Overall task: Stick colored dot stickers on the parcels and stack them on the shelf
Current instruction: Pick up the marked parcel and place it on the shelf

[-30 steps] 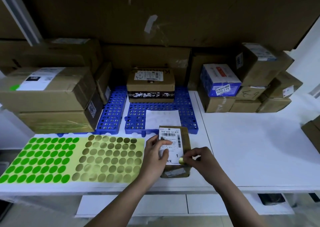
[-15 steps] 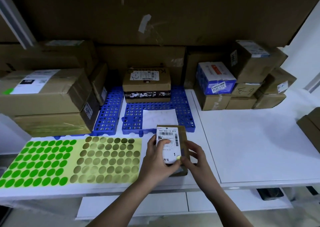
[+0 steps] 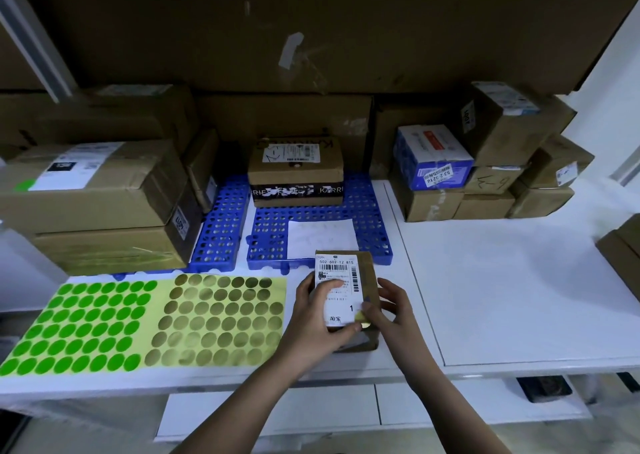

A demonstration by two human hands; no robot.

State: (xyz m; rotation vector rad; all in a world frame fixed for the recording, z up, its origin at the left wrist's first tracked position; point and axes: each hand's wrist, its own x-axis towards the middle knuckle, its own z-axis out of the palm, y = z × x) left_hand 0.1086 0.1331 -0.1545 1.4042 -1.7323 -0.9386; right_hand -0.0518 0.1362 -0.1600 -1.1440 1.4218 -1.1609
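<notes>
A small brown parcel (image 3: 363, 273) with a white shipping label lies on the white table near its front edge. My left hand (image 3: 318, 318) grips its left side, thumb across the label. My right hand (image 3: 389, 308) holds its right side, with the thumb pressing a gold dot sticker (image 3: 363, 324) at the label's lower right corner. Left of the parcel lie a sheet of green dot stickers (image 3: 79, 325) and a sheet of gold dot stickers (image 3: 221, 322).
Blue perforated mats (image 3: 370, 225) lie behind the parcel, with a white paper (image 3: 322, 235) and a printed box (image 3: 298, 173) on them. Large cardboard boxes (image 3: 97, 204) are stacked at the left, and smaller parcels (image 3: 485, 163) at the back right. Another box (image 3: 623, 249) sits at the right edge.
Both hands have shifted up and closer around the parcel, which is now raised slightly. My right thumb has moved onto the gold dot at the label's corner.
</notes>
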